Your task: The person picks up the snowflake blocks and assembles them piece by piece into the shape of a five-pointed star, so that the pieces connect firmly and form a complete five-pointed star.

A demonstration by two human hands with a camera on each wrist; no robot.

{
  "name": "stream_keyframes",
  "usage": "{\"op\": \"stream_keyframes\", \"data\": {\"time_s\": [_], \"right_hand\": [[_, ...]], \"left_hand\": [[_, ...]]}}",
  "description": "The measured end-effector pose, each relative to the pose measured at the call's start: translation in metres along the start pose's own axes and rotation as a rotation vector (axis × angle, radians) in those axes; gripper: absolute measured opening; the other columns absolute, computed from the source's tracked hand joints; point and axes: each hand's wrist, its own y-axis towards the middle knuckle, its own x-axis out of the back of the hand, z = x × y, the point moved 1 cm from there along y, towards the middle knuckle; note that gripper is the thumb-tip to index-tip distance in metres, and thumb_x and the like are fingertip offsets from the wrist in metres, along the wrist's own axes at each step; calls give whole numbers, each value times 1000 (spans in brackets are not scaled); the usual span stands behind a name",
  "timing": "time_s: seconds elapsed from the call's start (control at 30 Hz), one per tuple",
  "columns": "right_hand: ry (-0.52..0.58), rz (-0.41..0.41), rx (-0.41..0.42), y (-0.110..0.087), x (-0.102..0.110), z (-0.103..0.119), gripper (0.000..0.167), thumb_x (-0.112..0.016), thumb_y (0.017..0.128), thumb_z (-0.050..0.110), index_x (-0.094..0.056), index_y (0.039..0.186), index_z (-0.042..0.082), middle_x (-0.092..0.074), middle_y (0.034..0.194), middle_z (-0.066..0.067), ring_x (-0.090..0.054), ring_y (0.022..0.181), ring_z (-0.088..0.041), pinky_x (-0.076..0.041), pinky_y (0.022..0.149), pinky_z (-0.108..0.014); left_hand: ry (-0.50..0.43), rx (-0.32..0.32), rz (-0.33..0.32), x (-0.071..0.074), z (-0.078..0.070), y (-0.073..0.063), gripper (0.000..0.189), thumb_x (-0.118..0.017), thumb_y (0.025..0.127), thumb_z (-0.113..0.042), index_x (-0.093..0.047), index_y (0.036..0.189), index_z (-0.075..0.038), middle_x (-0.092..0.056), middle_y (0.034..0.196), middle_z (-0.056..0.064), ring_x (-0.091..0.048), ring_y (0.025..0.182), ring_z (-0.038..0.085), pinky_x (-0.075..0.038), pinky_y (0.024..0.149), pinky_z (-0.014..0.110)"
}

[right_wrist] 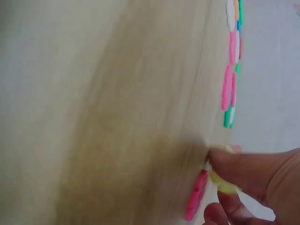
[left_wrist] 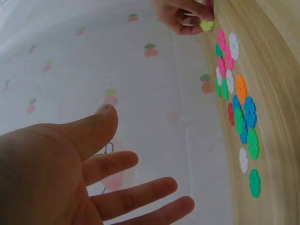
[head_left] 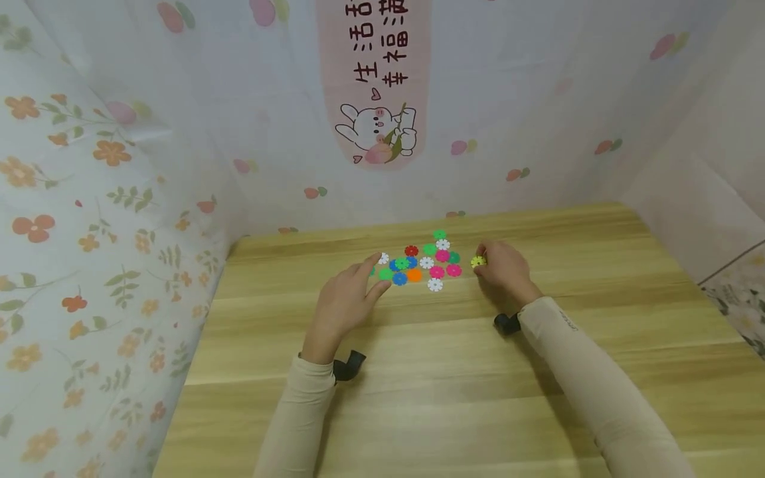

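Observation:
My right hand [head_left: 505, 267] pinches a yellow notched flower-shaped disc [head_left: 477, 261] between thumb and fingers, close over the table at the right of the other discs. A pink disc [right_wrist: 196, 195] lies right beside its thumb in the right wrist view. My left hand [head_left: 343, 302] hovers by the left end of the scattered discs, fingers spread and holding nothing. Near its fingertips are a white disc [left_wrist: 243, 160] and a green disc [left_wrist: 254, 183]. The flat discs between the hands include a blue one [head_left: 399, 279], an orange one [head_left: 414, 275] and a red one [head_left: 411, 250]; some overlap.
The wooden table [head_left: 418, 398] runs back to a printed curtain [head_left: 269, 119] with a rabbit picture. A flowered cloth [head_left: 89, 265] hangs along the left side. Black wrist mounts [head_left: 349, 366] stick out from both sleeves.

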Motion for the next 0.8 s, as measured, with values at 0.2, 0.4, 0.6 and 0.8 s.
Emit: {"op": "stream_keyframes", "data": {"time_s": [0.2, 0.4, 0.6, 0.8], "right_hand": [[103, -16, 62, -9, 2, 11, 16, -67, 92, 9, -67, 108, 3, -69, 102, -20, -64, 90, -36, -51, 76, -50], [268, -17, 154, -23, 10, 35, 19, -65, 96, 12, -69, 114, 7, -69, 103, -16, -68, 90, -30, -54, 76, -46], [371, -57, 297, -43, 23, 66, 16, -69, 95, 11, -72, 110, 9, -70, 87, -2, -68, 74, -22, -54, 65, -37], [472, -68, 343, -60, 31, 91, 20, -73, 92, 11, -72, 112, 10, -67, 86, 1, -66, 72, -20, -53, 64, -34]], "left_hand": [[3, -24, -14, 2, -6, 2, 57, -58, 101, -43, -48, 148, -13, -68, 121, 16, -68, 100, 32, -57, 73, 46], [-19, -47, -43, 1, -12, 1, 51, -59, 101, -40, -52, 144, -14, -72, 105, 12, -69, 82, 29, -54, 63, 38], [-72, -83, -35, 1, -22, -2, 50, -57, 102, -41, -55, 142, -11, -72, 93, 6, -69, 83, 24, -55, 69, 37], [-78, -119, -32, 0, -33, 0, 45, -55, 104, -36, -56, 141, -11, -67, 126, 8, -67, 106, 27, -55, 86, 42]]}}
